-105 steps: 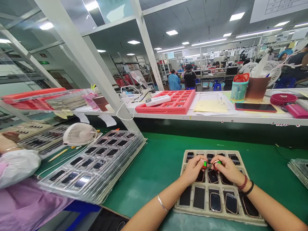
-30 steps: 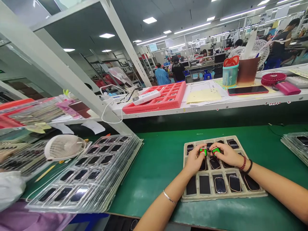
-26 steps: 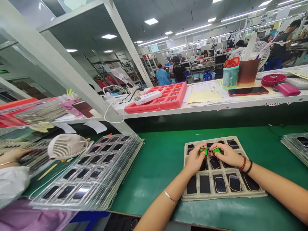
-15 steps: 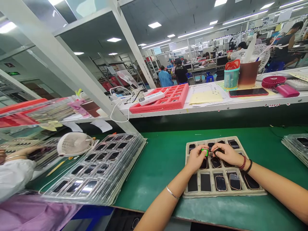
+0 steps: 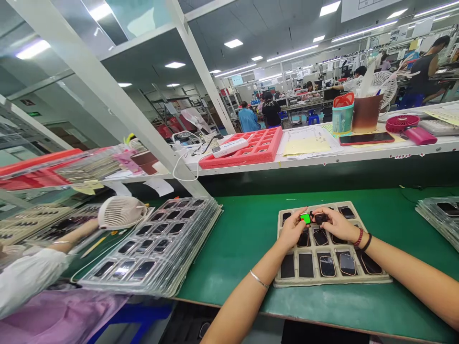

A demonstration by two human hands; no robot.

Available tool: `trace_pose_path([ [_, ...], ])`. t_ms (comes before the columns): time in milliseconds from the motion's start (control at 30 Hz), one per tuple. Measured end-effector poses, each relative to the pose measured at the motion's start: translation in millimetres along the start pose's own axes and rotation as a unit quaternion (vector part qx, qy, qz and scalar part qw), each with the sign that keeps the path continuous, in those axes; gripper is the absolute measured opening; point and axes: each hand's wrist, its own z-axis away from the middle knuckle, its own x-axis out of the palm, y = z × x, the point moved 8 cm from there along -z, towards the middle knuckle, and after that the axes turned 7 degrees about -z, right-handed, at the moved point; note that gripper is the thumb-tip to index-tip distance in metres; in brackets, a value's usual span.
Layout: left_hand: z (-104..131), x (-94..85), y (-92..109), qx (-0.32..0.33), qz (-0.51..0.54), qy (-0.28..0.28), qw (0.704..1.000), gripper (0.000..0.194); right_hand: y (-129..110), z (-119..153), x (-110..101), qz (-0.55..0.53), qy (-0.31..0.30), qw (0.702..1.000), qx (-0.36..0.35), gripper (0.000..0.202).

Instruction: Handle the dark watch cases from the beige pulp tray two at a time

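Watch unit [image 5: 305, 218], squarish screen lit green, is pinched in my left hand [image 5: 292, 232]; my right hand [image 5: 340, 224] clamps a dark-screened unit [image 5: 320, 219] alongside, both above a molded tray [image 5: 304, 283] holding black-faced panels [image 5: 347, 263].

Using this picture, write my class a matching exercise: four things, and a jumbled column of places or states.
Column one
1. device in the left hand
2. device in the right hand
3. beige tray
4. red foam tray

Column two
A. on the white shelf
B. screen dark
C. beneath both hands
D. screen lit green

Pairs: 1-D, 2-B, 3-C, 4-A
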Motion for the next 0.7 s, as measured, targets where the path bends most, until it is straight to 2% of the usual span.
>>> trace_pose_path([
  [167,-0.9,0.5,-1.0,0.014,0.022,0.006,1.0,0.06,-4.4,-0.1,1.5,0.011,0.008,1.0,-0.014,0.047],
  [367,-0.6,-4.7,-3.5,0.014,0.0,0.016,1.0,0.046,-0.8,-1.5,1.8,0.02,0.005,1.0,0.0,0.048],
  [533,1.1,-6.0,0.3,0.015,-0.03,0.026,0.999,0.058,0.7,-1.7,0.9,0.012,0.006,1.0,0.004,0.049],
  [700,2.9,-5.9,5.6,0.018,-0.014,0.027,0.999,0.044,-1.1,-1.0,2.7,-0.004,0.0,1.0,0.005,0.048],
])
